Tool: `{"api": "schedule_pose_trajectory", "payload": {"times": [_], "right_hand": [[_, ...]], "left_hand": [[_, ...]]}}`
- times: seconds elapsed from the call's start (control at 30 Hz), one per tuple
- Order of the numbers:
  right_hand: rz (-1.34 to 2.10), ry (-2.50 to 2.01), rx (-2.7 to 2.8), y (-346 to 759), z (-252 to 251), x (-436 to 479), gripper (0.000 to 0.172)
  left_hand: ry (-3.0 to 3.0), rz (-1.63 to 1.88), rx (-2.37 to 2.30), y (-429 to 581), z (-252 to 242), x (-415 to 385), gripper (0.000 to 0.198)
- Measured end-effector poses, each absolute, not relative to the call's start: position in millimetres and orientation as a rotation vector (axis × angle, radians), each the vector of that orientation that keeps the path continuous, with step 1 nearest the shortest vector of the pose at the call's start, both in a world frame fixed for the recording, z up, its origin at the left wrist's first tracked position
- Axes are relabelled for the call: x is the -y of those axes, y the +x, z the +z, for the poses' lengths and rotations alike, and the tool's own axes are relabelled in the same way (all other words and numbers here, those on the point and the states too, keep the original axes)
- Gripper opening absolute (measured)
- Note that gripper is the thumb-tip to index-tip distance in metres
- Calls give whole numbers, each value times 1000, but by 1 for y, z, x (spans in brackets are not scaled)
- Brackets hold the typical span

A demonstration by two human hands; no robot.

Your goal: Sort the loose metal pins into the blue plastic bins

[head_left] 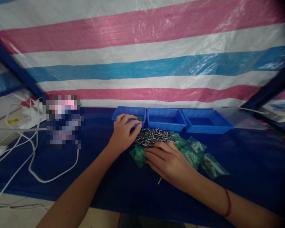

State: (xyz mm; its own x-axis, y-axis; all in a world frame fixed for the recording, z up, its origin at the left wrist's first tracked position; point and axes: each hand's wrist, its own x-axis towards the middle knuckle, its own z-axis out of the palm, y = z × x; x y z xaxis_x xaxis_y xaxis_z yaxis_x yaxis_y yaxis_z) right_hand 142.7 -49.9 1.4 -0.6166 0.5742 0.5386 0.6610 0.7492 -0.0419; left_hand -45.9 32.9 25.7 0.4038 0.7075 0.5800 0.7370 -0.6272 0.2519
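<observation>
Left hand: the left hand (124, 131) is curled like a claw, fingertips down on the left end of the pile; whether it has pinched any pins, I cannot tell.
Right hand: the right hand (167, 161) lies flat and open, fingers together and pointing left, resting on the green bags just in front of the pile.
Pile of metal pins: the pile of metal pins (154, 137) is heaped on the table between the two hands, just in front of the bins.
Green bags: the green bags (192, 152) are small and clear-fronted, scattered from under the right hand out to the right.
Loose pin: one loose pin (159, 181) lies alone, close by the right hand's near edge.
Blue bins: three blue bins (165, 118) stand side by side behind the pile.
Table: the table (251, 164) is covered in dark blue cloth.
White cables: white cables (35, 158) loop across the left side.
Backdrop: a striped tarp (142, 63) in pink, white and blue hangs behind.
Wrist: a red band (228, 202) circles the right wrist.
</observation>
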Motion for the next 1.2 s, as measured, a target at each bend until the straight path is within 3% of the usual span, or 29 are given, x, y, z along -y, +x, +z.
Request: {"api": "schedule_pose_trajectory", "payload": {"times": [0.27,0.63,0.9,1.2], "right_hand": [[-307,-1039,2275,146,5,47,23],[-315,-1104,2155,167,4,30,28],[45,-1114,1958,168,13,33,19],[592,-1248,1669,177,20,33,31]], "left_hand": [[-2860,-1179,1084,-38,36,-15,22],[-2982,-996,1040,-36,31,-17,19],[-2831,-1403,1178,-32,32,-13,11],[-3037,-1237,1294,-35,33,-14,20]]}}
